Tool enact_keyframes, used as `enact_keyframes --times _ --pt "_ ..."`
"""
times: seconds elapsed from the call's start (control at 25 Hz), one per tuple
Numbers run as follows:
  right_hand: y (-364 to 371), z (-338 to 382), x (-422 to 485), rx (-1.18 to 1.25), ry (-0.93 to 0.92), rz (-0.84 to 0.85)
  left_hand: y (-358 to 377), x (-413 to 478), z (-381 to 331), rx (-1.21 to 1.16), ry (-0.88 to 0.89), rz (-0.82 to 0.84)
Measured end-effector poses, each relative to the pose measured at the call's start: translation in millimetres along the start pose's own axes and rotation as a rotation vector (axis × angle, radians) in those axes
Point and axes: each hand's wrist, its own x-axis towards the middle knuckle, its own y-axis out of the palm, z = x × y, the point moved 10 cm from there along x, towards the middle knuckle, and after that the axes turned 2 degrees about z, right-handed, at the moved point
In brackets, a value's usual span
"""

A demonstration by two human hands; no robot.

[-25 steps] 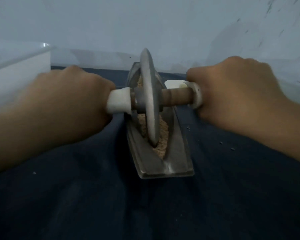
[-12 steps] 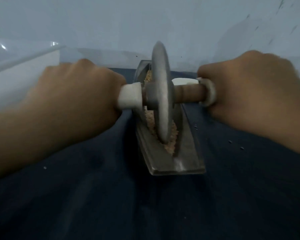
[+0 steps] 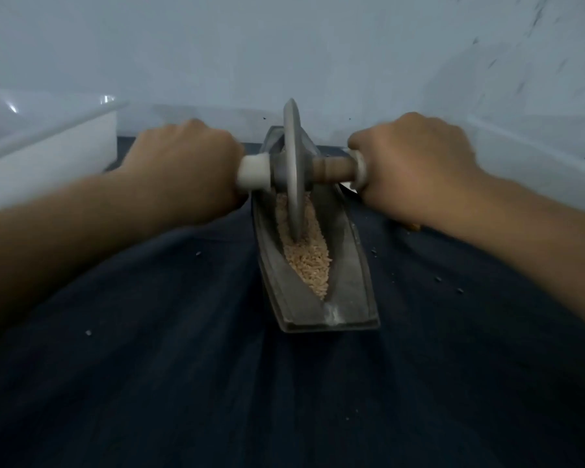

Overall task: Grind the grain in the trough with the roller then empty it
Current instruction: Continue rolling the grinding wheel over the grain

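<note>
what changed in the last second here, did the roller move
Yes. The roller rolled away from the person, toward the far end of the trough, uncovering more grain at the near end. Both hands went with it. Nothing was let go: the left hand and right hand still grip its handles. The grain is still in the trough, which still lies on the cloth.

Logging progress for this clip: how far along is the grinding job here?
Done: the grain sits loaded in the trough, and the roller is in it. In hand: the left hand and right hand each grip a roller handle, the disc standing in the grain, which looks coarse. Left: finishing the grind, then emptying; the trough lies unemptied on the dark cloth.
</note>
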Motion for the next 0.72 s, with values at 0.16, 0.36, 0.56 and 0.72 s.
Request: enact_keyframes --times 0.16,0.36,0.56,0.72 --pt "-7 0 -30 0.083 -0.162 0.024 -12 -30 4 0.076 0.047 -0.092" --pt "35 -6 27 0.042 0.209 0.172 0 30 1 0.129 -0.117 -0.047" --pt "13 -4 -2 0.062 0.062 0.133 -13 1 -7 0.093 -0.033 -0.073" --pt "-24 -3 -53 0.079 -0.069 -0.034 -37 -41 -14 0.121 0.129 -0.202"
